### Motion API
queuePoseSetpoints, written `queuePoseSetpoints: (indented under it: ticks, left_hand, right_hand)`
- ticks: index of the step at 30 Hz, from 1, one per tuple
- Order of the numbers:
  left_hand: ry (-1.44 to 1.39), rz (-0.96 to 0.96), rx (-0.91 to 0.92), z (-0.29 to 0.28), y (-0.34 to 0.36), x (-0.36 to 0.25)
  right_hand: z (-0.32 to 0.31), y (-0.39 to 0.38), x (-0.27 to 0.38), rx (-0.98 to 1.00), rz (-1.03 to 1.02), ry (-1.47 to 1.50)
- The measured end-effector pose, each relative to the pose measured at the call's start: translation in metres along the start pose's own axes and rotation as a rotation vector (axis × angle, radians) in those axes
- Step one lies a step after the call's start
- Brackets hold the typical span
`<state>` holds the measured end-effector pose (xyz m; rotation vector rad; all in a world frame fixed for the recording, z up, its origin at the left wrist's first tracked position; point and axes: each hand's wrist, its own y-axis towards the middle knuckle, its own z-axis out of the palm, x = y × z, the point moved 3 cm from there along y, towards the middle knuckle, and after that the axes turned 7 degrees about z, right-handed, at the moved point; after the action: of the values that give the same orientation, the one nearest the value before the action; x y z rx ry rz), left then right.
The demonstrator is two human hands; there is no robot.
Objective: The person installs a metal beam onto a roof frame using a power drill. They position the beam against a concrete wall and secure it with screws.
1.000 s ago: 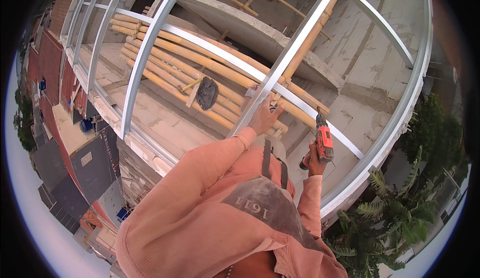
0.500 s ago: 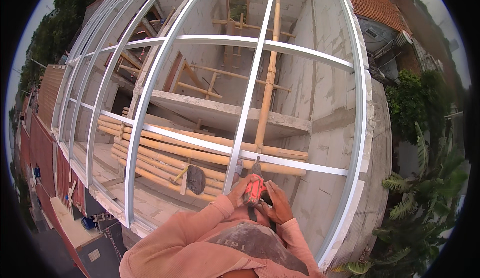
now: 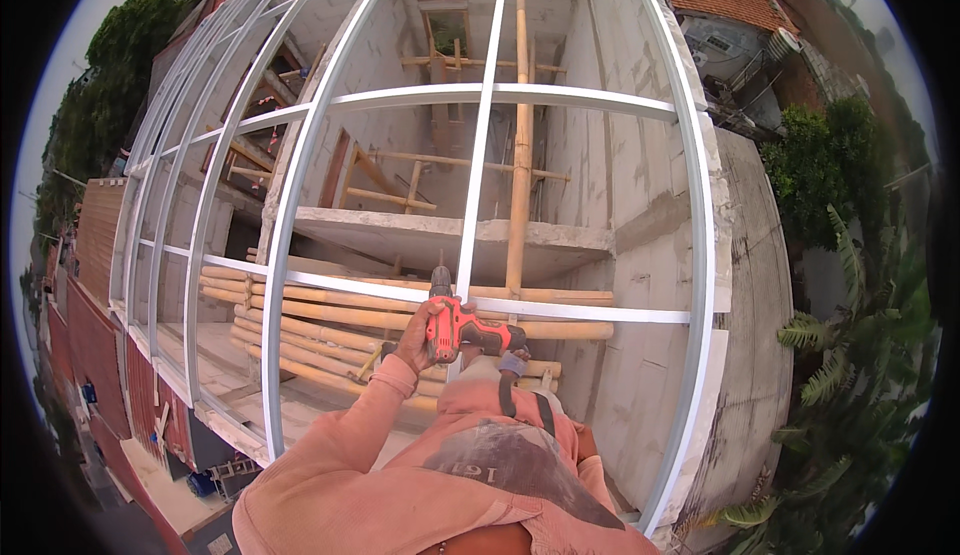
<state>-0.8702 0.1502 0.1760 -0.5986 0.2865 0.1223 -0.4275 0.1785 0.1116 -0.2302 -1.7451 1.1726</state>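
Note:
My left hand (image 3: 418, 333) is closed around a red and black cordless drill (image 3: 445, 335). The drill lies sideways, with its chuck and bit (image 3: 440, 278) pointing away from me and its black handle toward the right. It is held over the crossing of two silver metal bars. My right hand (image 3: 586, 441) is down by my right side, mostly hidden behind the pink shirt (image 3: 350, 455); its fingers do not show. Nearest in front of me runs a silver crossbar (image 3: 590, 311), which meets a long lengthwise bar (image 3: 480, 175).
Below the metal frame lie stacked bamboo poles (image 3: 330, 310), and a long upright-looking bamboo pole (image 3: 522, 155) runs beside the middle bar. Unplastered block walls (image 3: 640, 175) enclose a deep drop. A concrete ledge (image 3: 745, 285) and plants (image 3: 840, 355) are to the right.
The drill has moved left and turned, from both hands to my left hand alone. My right hand has let go and drawn back to my right side. The view has shifted slightly.

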Motion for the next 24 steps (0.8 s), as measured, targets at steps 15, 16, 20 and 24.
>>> queuePoseSetpoints:
  ticks: [15, 16, 20, 24]
  left_hand:
    - [0.105, -0.265, 0.000, 0.025, -0.006, 0.030]
    - [0.120, -0.270, -0.008, 0.022, 0.000, 0.031]
    - [0.253, -0.341, 0.025, 0.032, 0.024, 0.033]
    - [0.366, -0.367, 0.086, 0.062, 0.034, 0.035]
  right_hand:
    - [0.036, 0.021, -0.005, -0.128, -0.074, -0.062]
    - [0.042, 0.021, -0.010, -0.226, -0.161, -0.026]
    - [0.079, 0.047, -0.090, -0.376, -0.164, -0.326]
    - [0.097, 0.052, -0.086, -0.302, -0.069, -0.194]
